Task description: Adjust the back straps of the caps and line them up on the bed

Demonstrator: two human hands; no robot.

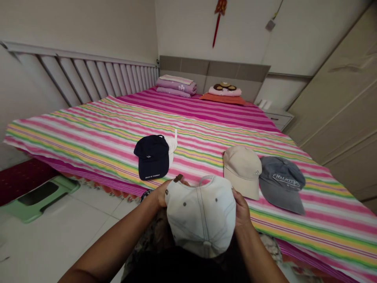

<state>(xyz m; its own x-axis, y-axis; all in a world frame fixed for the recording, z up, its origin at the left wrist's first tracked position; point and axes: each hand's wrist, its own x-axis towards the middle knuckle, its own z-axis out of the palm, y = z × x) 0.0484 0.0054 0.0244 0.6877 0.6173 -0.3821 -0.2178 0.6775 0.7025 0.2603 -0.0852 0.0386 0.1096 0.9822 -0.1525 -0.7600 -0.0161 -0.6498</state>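
Observation:
I hold a white baseball cap [202,214] in front of me with both hands, its crown towards me and its back strap up. My left hand [162,193] grips its left side near a brown strap end. My right hand [241,209] grips its right side. On the striped bed [97,129] lie a navy cap [152,156] over a white cap [172,144], a beige cap [243,169] and a grey-blue cap [281,182].
Folded purple bedding [176,85] and a pillow with an orange cushion [225,94] lie at the headboard. A nightstand [278,116] and wardrobe [341,102] stand on the right. A green stool [38,198] sits on the tiled floor at left.

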